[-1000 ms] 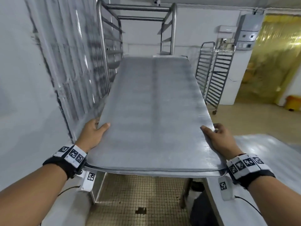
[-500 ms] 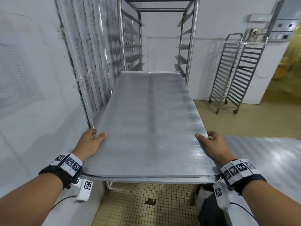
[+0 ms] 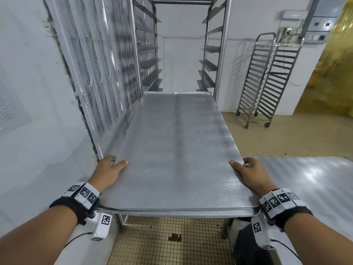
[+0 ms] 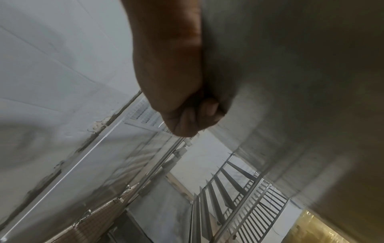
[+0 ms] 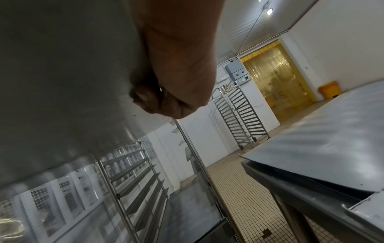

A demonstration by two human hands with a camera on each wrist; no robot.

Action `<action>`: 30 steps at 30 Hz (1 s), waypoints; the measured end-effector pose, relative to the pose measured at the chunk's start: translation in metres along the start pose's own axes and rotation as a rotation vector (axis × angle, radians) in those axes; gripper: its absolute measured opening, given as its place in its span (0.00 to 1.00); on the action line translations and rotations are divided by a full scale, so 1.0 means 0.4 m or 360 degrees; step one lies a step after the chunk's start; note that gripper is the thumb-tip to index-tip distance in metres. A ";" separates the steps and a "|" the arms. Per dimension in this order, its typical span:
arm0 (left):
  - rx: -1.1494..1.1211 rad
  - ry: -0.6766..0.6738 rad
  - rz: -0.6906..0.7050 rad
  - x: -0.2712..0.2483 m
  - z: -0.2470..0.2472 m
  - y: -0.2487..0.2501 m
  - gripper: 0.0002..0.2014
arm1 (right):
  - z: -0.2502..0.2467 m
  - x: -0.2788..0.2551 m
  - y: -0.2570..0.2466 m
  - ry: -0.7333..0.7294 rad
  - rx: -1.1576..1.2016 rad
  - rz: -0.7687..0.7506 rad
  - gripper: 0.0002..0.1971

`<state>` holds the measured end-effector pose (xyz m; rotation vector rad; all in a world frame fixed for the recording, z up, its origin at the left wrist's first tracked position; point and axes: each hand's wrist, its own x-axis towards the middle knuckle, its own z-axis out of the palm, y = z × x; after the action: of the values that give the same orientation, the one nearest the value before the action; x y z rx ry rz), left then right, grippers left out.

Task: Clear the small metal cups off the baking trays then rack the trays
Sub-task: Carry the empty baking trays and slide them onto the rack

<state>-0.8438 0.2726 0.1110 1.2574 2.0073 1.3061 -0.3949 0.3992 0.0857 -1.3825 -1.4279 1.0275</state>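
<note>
Over a tiled floor (image 3: 172, 251), left hand (image 3: 108, 174) and right hand (image 3: 250, 174) grip a bare baking tray (image 3: 175, 150) facing an empty tray rack (image 3: 219, 44).

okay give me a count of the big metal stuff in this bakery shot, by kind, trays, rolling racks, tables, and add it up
Baking trays: 1, the tray held by the left hand and right hand
Tray racks: 3, the open rack ahead, plus two narrow racks by the far wall
Steel tables: 1, the table on the right
Small metal cups: 0 visible
Total: 5
</note>
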 end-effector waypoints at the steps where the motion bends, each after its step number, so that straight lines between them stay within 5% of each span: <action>1: -0.0001 -0.0012 -0.0008 0.015 -0.001 -0.007 0.15 | 0.007 0.006 0.000 -0.0004 0.0006 0.0014 0.28; 14: 0.0020 -0.0051 -0.0077 0.183 0.046 -0.015 0.16 | 0.084 0.141 -0.025 0.0008 0.0083 0.0150 0.16; 19: 0.0061 -0.0074 -0.0082 0.271 0.067 -0.034 0.11 | 0.124 0.215 -0.012 0.0027 0.0041 0.0216 0.23; 26: 0.0127 -0.0108 -0.0110 0.410 0.092 -0.098 0.28 | 0.187 0.311 0.020 0.0122 -0.0114 0.0253 0.34; 30: 0.0144 -0.0110 -0.0096 0.483 0.104 -0.122 0.23 | 0.224 0.351 0.024 0.0159 -0.0200 0.0222 0.33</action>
<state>-0.9305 0.4522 0.0708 1.2545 2.0595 1.1397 -0.4784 0.5410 0.0577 -1.6211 -1.3572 0.9549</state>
